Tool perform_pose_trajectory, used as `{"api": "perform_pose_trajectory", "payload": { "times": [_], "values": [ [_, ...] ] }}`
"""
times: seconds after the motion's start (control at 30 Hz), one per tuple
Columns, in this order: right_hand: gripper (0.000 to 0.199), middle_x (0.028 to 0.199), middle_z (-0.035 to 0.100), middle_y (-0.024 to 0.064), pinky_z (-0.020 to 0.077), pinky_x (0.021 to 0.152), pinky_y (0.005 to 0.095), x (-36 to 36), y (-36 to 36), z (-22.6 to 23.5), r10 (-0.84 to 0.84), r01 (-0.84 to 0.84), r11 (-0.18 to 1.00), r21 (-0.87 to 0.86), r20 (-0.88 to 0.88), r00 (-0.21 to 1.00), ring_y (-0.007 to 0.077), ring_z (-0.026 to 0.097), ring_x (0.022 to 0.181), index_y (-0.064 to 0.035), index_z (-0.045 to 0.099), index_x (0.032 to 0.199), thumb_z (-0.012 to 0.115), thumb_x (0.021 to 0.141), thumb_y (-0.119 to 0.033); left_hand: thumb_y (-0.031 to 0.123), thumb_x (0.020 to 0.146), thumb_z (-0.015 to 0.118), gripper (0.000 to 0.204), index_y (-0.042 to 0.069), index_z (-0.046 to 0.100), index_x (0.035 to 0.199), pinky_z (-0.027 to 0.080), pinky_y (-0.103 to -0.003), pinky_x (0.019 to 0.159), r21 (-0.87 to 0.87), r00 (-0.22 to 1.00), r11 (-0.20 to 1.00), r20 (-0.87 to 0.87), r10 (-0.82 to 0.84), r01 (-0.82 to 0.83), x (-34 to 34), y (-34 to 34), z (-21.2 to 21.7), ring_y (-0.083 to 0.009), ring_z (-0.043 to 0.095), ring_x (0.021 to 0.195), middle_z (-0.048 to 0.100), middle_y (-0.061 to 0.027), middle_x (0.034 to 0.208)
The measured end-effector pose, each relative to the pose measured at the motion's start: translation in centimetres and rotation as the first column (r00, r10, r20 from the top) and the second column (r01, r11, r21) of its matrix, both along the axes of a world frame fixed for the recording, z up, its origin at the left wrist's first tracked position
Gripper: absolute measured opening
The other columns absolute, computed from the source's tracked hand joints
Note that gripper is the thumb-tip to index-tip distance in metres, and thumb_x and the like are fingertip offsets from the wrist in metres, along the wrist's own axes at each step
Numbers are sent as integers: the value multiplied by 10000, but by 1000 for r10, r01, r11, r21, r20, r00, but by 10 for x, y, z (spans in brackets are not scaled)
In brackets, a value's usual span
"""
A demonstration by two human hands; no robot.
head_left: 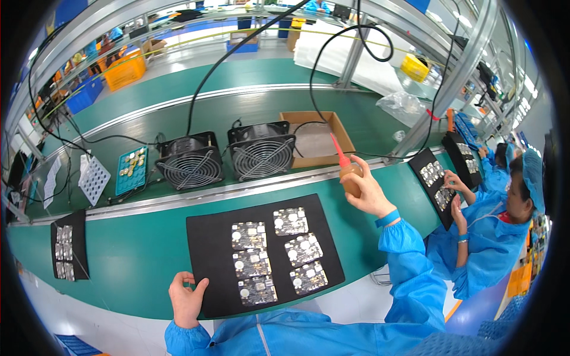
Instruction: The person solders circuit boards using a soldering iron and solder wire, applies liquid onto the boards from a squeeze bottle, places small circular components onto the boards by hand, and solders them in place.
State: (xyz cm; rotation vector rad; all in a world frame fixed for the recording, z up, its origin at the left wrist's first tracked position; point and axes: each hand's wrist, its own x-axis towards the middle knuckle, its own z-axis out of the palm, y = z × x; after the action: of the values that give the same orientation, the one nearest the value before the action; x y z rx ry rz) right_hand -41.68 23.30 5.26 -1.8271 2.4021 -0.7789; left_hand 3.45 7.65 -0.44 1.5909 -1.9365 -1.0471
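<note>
In my right hand is an amber squeeze bottle with a long red nozzle, its tip pointing up. The hand is raised above the right side of a black mat. My left hand grips the mat's left edge near the front corner, thumb over the mat and fingers bent. Two columns of small circuit boards lie on the mat, one board at the far right of the group and another nearest me. Each carries a round pale part.
Two black fans stand behind a metal rail, beside a cardboard box and a teal tray of small round parts. At left lies another mat with boards. A co-worker handles boards at right. Black cables hang overhead.
</note>
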Motion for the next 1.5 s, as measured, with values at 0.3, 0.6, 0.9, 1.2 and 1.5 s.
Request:
{"api": "perform_pose_trajectory", "payload": {
  "times": [0.3, 0.6, 0.9, 1.2, 1.5],
  "values": [
    [604, 1478, 221, 213, 374, 1025, 447, -17, -5, -17, 50, -41, 998, 51, -185, 982, 420, 377, 1271, -161, 522, 1221, 755, 668, -99, 36, 749, 729, 258, -28, 534, 905, 451, -277, 577, 31, 959, 997, -274, 73, -67, 29, 10, -25, -148, 553, 721, 568, -88, 804],
    [782, 1498, 156, 226, 318, 1068, 455, -5, 15, -5, -57, 87, 987, 138, -208, 977, 422, 304, 1316, -129, 448, 1329, 796, 630, -101, 115, 785, 664, 136, -13, 619, 800, 486, -402, 667, -441, 1000, 897, -6, 20, -20, 30, -96, 29, -342, 638, 736, 653, -172, 770],
    [630, 1494, 213, 185, 337, 1058, 439, 56, 3, 54, -131, 138, 990, 19, -206, 970, 404, 301, 1335, -89, 490, 1248, 706, 668, 29, 174, 788, 663, 248, 102, 675, 1025, 478, -402, 766, -586, 974, 807, 217, 72, 71, -15, -303, 10, -309, 609, 900, 616, -101, 968],
    [497, 1470, 289, 181, 340, 1057, 413, 85, 0, 79, -167, 170, 985, 11, -134, 977, 369, 338, 1330, -29, 531, 1158, 654, 687, 73, 268, 816, 656, 248, 65, 642, 957, 523, -415, 697, -539, 811, 763, 584, 33, 357, -29, -348, -16, -304, 646, 821, 612, -110, 968],
    [374, 1319, 471, 182, 461, 929, 398, 106, -31, 73, -75, 68, 996, -49, -163, 984, 370, 506, 1156, -74, 592, 1106, 707, 750, -72, 53, 818, 513, 115, 58, 605, 887, 539, -412, 605, -630, 763, 655, 635, 126, 417, -13, -378, -36, -319, 659, 734, 600, -133, 941]
  ]
}}
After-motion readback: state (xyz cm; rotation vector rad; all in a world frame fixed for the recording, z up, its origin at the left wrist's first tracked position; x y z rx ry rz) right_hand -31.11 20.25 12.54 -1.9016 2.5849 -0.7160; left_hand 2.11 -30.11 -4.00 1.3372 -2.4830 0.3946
